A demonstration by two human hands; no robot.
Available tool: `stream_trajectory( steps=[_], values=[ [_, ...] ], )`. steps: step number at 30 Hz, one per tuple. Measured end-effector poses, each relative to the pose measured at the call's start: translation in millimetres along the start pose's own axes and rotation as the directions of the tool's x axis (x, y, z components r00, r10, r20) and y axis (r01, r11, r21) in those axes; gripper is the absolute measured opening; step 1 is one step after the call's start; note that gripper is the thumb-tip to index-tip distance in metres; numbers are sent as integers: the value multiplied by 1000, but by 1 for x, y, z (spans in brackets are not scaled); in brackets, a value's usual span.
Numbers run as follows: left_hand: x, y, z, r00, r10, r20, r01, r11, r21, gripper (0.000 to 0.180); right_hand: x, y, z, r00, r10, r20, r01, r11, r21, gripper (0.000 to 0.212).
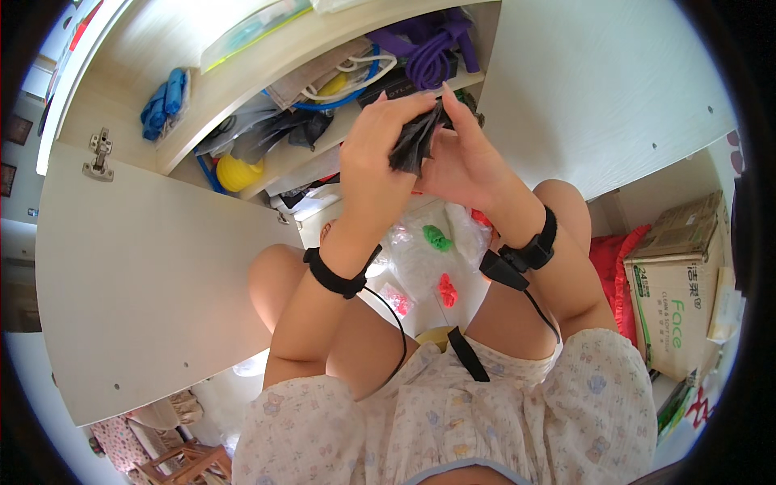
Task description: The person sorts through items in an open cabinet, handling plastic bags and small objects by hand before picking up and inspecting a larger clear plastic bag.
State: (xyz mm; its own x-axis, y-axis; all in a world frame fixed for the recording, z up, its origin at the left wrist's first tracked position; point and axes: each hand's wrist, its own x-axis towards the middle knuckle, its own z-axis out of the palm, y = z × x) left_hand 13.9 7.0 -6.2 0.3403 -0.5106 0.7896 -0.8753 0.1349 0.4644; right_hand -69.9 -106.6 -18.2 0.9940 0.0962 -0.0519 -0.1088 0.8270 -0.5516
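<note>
Raised before the cupboard, my left hand (373,149) and my right hand (470,166) close together around a crumpled black plastic bag (412,147). Folds of it show between my palms, and part is hidden behind my fingers. Both wrists wear black straps with a cable. Beneath my hands, between my knees, clear plastic bags (416,259) lie on the floor, with a green knotted bundle (437,238) and a red knotted bundle (448,290) among them.
Open cupboard doors stand at the left (153,283) and right (606,89). Shelves hold a purple rope (428,63), a yellow round thing (239,173), grey plastic bags (279,133) and a blue bundle (164,103). A cardboard box (675,299) and red cloth (612,275) sit at the right.
</note>
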Motion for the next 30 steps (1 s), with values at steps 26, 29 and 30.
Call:
stream_trajectory(
  steps=[26, 29, 30],
  values=[
    [0, 6, 6, 984, 67, 163, -76, 996, 50, 55, -1, -7, 13, 964, -198, -176, 202, 979, 9, 75],
    [-1, 2, 13, 977, 127, 170, -150, 980, 128, 59, -1, -7, 2, 974, -150, -172, 163, 985, 62, 73],
    [-1, 1, 14, 975, 123, 185, -151, 977, 148, 63, -1, -7, 2, 974, -149, -172, 162, 985, 62, 73]
  ],
)
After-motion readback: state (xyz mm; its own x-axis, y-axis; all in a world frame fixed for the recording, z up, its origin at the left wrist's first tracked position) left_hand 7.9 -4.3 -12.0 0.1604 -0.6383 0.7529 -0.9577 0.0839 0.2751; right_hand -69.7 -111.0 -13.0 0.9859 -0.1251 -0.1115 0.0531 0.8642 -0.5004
